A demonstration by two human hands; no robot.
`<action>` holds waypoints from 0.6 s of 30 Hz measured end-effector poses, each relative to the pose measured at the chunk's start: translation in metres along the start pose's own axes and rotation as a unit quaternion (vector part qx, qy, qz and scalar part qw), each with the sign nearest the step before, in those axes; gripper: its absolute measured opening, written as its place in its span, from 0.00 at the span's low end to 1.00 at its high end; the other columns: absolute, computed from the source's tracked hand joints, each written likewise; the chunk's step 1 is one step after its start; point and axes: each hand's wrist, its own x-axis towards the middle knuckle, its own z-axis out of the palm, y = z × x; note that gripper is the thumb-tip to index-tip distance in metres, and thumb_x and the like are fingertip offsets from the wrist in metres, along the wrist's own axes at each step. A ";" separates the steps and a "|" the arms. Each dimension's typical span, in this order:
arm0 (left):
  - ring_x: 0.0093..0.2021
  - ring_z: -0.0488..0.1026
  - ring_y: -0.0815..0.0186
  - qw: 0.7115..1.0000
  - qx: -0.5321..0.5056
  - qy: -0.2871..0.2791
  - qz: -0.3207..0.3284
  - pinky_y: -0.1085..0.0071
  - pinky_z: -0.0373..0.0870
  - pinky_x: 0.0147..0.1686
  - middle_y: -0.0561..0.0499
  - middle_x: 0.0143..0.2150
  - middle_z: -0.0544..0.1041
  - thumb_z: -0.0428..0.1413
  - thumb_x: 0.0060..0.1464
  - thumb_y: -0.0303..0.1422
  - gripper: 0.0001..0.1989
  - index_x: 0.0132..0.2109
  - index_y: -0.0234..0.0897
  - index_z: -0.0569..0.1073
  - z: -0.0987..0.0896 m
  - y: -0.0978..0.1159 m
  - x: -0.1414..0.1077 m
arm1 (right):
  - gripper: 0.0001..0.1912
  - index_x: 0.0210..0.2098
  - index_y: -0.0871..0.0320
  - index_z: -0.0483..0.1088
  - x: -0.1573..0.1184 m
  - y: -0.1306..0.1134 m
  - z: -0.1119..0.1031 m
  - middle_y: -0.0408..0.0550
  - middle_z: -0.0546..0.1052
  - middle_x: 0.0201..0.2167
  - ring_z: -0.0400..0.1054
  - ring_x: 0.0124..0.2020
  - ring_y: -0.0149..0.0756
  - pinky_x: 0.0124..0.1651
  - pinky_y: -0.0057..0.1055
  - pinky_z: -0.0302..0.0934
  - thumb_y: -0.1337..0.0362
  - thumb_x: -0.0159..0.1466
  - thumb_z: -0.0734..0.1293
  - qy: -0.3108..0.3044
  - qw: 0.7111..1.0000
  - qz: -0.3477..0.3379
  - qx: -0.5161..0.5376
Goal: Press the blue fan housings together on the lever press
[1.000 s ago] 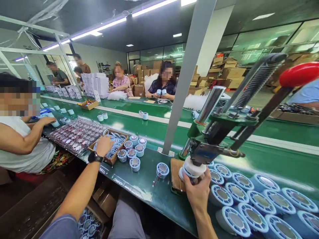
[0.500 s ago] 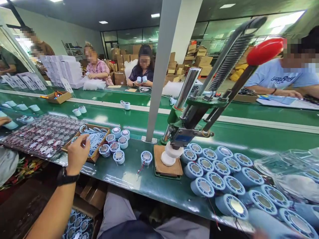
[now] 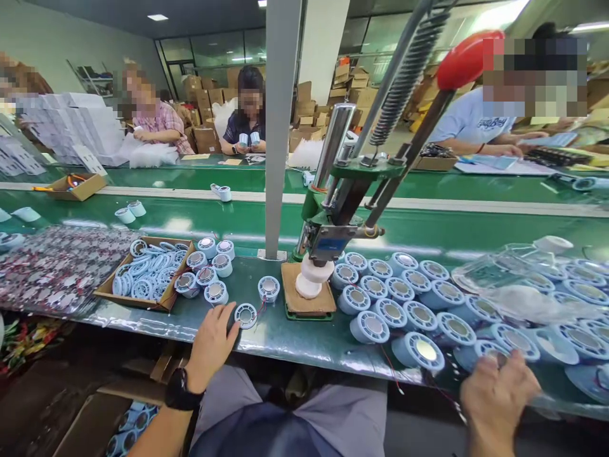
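At the bench's front edge, my left hand [image 3: 214, 336] pinches the side of a light-blue slotted ring [image 3: 246, 307] lying flat. Just beyond that ring stands a light-blue round housing [image 3: 269, 289] with a silver disc in its top and red wires. My right hand [image 3: 499, 390], slightly blurred, has its fingers around a similar housing [image 3: 490, 349] at the front of the crowded right-hand group. Between my hands is a hand press [image 3: 333, 235] with a red-knobbed lever and white round pads over a brown board [image 3: 321, 303].
A cardboard box [image 3: 174, 298] of blue rings sits left, beside several housings [image 3: 207, 276]. Flat wired parts [image 3: 61, 266] cover the far left. Clear plastic [image 3: 490, 273] lies over housings at right. A grey post [image 3: 278, 139] rises behind. Co-workers sit across the green bench.
My left hand has moved right from the box of rings, bringing a ring to the bench front. My right hand has come into fuller view among the housings. The view has shifted right.
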 end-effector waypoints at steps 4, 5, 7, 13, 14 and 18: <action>0.61 0.65 0.53 0.994 -0.011 -0.040 0.100 0.54 0.67 0.58 0.44 0.65 0.67 0.49 0.64 0.33 0.24 0.66 0.43 0.63 0.002 -0.005 0.002 | 0.36 0.72 0.58 0.48 -0.006 -0.007 -0.002 0.63 0.56 0.66 0.47 0.68 0.66 0.67 0.69 0.43 0.49 0.69 0.53 0.069 0.996 0.031 0.039; 0.62 0.64 0.53 0.993 -0.010 -0.049 0.109 0.54 0.67 0.57 0.44 0.65 0.67 0.48 0.64 0.32 0.24 0.67 0.44 0.63 0.005 -0.005 0.002 | 0.33 0.71 0.53 0.51 -0.009 -0.016 -0.005 0.61 0.58 0.65 0.49 0.68 0.64 0.66 0.68 0.44 0.52 0.69 0.54 0.121 0.991 0.017 0.051; 0.61 0.64 0.53 0.992 -0.013 -0.055 0.109 0.54 0.66 0.56 0.44 0.64 0.69 0.48 0.64 0.31 0.24 0.66 0.44 0.63 0.011 -0.003 0.004 | 0.27 0.67 0.44 0.57 -0.020 -0.043 -0.012 0.56 0.61 0.63 0.54 0.65 0.61 0.62 0.65 0.50 0.57 0.68 0.57 0.233 0.969 -0.027 0.083; 0.60 0.64 0.50 0.995 -0.022 -0.044 0.081 0.52 0.66 0.55 0.42 0.62 0.69 0.55 0.60 0.36 0.30 0.68 0.42 0.60 0.014 0.003 0.010 | 0.22 0.59 0.47 0.66 -0.079 -0.178 0.024 0.51 0.73 0.48 0.70 0.50 0.47 0.51 0.52 0.67 0.67 0.67 0.60 0.064 0.930 -0.251 0.262; 0.60 0.64 0.51 0.994 -0.026 -0.050 0.092 0.52 0.65 0.55 0.43 0.63 0.70 0.54 0.61 0.34 0.29 0.68 0.43 0.60 0.013 0.002 0.010 | 0.21 0.59 0.50 0.66 -0.089 -0.201 0.043 0.52 0.72 0.50 0.69 0.52 0.46 0.52 0.49 0.68 0.67 0.67 0.61 -0.017 0.922 -0.292 0.254; 0.59 0.66 0.52 0.993 -0.059 -0.027 0.095 0.52 0.66 0.57 0.42 0.59 0.72 0.54 0.61 0.35 0.26 0.65 0.40 0.64 0.015 -0.003 0.006 | 0.24 0.59 0.60 0.67 -0.115 -0.265 0.123 0.63 0.63 0.62 0.60 0.64 0.53 0.60 0.50 0.65 0.67 0.64 0.65 -0.196 0.897 -0.363 0.161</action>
